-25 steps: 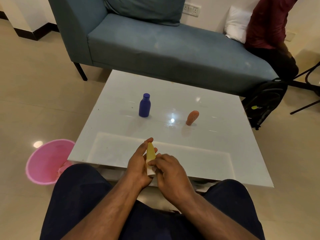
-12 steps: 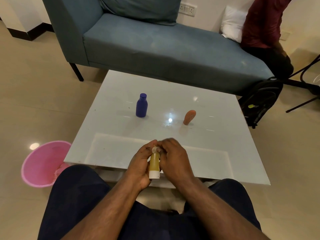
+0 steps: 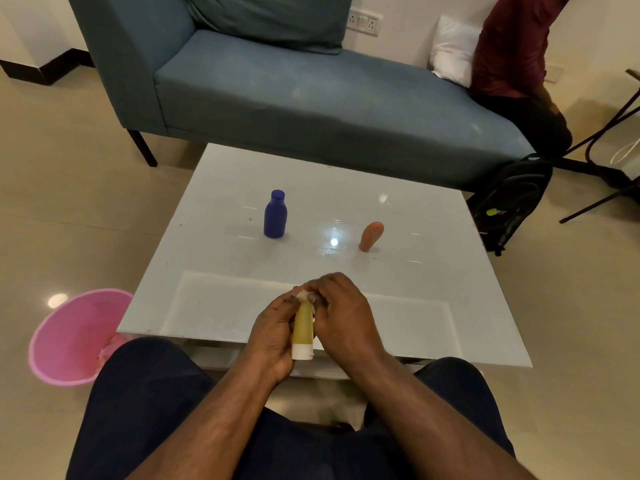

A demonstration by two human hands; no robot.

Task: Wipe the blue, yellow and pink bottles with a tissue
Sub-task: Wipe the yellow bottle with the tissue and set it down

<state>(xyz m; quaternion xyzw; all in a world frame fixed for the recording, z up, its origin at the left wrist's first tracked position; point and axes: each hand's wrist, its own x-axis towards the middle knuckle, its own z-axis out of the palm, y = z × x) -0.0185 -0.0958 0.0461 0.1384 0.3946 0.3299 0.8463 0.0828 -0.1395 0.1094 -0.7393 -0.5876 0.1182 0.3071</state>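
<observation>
Both hands on yellow bottle (image 3: pixel 303 327) | left hand (image 3: pixel 273 336) grips body | right hand (image 3: pixel 341 317) pinches tissue (image 3: pixel 302 294) at top

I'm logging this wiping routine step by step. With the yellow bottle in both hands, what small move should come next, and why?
Probably draw the tissue down the yellow bottle. The right hand pinches it at the bottle's far tip, while the left hand grips the body, cap toward the person, so the sides below look unwiped.
</observation>
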